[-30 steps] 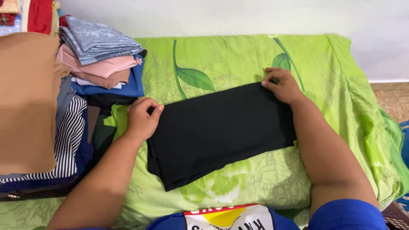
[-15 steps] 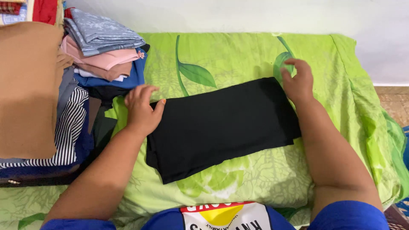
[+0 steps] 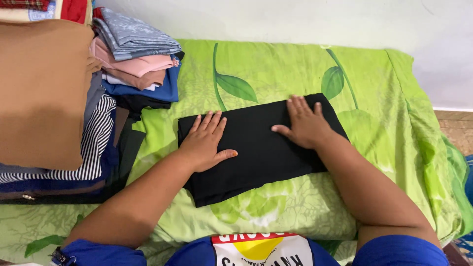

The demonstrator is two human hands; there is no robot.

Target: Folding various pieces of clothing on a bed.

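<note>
Folded black garment (image 3: 261,148) lies flat mid-frame on green leaf-print sheet (image 3: 276,64), left hand (image 3: 204,143) pressed flat at its 9 o'clock end, right hand (image 3: 306,123) flat toward 2 o'clock, both open-palmed, gripping nothing; stack of folded clothes (image 3: 133,54) at 10 o'clock.

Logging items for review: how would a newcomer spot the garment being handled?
Start at the green leaf-print bedsheet. In its middle lies a folded black garment, with the left hand and right hand flat on it. It lies alone, apart from the clothes stack.
</note>
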